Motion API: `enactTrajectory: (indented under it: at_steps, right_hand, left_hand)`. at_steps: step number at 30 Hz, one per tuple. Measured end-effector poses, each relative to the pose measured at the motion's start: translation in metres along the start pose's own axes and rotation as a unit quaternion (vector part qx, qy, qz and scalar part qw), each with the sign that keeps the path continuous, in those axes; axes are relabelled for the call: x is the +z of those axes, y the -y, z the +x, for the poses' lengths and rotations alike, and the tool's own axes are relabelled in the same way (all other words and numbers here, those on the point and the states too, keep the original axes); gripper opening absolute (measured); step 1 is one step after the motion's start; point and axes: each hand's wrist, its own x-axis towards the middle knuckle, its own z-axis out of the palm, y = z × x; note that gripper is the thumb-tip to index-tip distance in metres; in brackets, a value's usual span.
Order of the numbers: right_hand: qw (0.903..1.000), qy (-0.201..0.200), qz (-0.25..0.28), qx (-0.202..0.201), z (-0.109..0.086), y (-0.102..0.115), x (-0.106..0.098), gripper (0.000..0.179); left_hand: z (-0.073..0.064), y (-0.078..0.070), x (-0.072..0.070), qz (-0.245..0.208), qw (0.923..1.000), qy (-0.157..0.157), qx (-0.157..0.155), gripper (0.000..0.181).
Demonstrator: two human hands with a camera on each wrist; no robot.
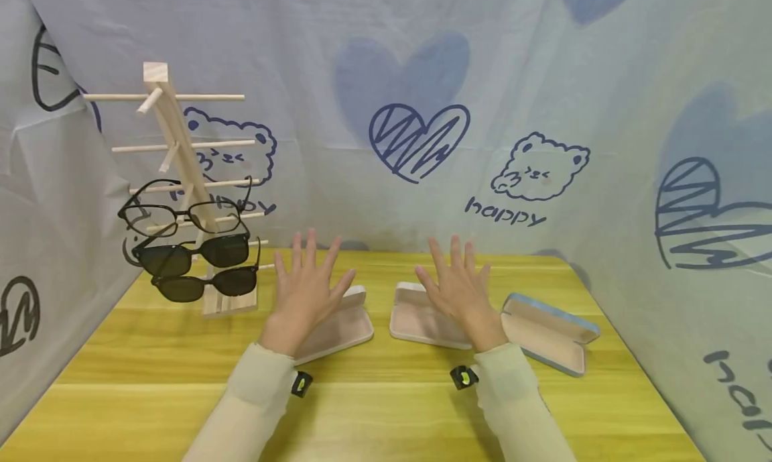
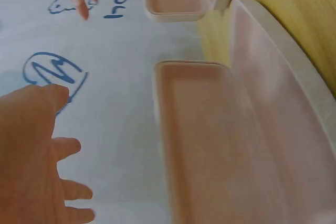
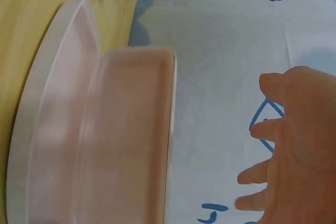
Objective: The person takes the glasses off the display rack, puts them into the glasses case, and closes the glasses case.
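Observation:
My left hand [image 1: 306,298], fingers spread and holding nothing, hovers over the left glasses case [image 1: 350,328]. That case lies open, its pale pink lining [image 2: 210,145] showing in the left wrist view. Likewise spread and holding nothing, my right hand [image 1: 463,296] is above a second open case [image 1: 419,320] in the middle, partly covering it. The right wrist view shows this case's pink inside [image 3: 126,140] beside the fingers. To the right, an open blue-edged glasses case [image 1: 543,341] sits at an angle.
A wooden display stand [image 1: 181,140] at left has rods sticking out. It bears black-framed clear glasses [image 1: 214,218] above two pairs of dark sunglasses, an upper [image 1: 226,251] and a lower [image 1: 235,281]. Printed cloth [image 1: 416,214] walls the back and sides of the wooden table [image 1: 374,415].

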Motion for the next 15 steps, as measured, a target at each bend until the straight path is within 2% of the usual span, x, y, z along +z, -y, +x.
enactTrajectory:
  at_steps: [3, 5, 8, 11, 13, 15]
  right_hand:
    - [0.9962, -0.016, 0.079, -0.031, 0.001, 0.000, -0.001, 0.071]
    - [0.9874, -0.035, 0.142, -0.061, 0.002, 0.002, -0.003, 0.068]
    - [0.9659, -0.049, 0.237, -0.093, 0.006, 0.009, -0.007, 0.062]
    - [0.9457, -0.045, 0.306, -0.101, 0.009, 0.020, -0.013, 0.056]
    - [0.9338, -0.038, 0.339, -0.107, 0.011, 0.030, -0.018, 0.054]
    - [0.9242, -0.033, 0.362, -0.115, 0.014, 0.043, -0.023, 0.051]
  left_hand:
    - [-0.008, 0.000, -0.009, -0.037, 0.9993, -0.004, 0.011, 0.071]
    - [-0.014, 0.001, -0.019, -0.082, 0.9962, -0.014, 0.024, 0.068]
    - [-0.022, 0.003, -0.039, -0.168, 0.9840, -0.028, 0.051, 0.063]
    - [-0.030, 0.009, -0.060, -0.235, 0.9685, -0.046, 0.070, 0.059]
    - [-0.034, 0.015, -0.073, -0.256, 0.9609, -0.072, 0.078, 0.055]
    - [-0.039, 0.022, -0.086, -0.261, 0.9547, -0.112, 0.089, 0.050]
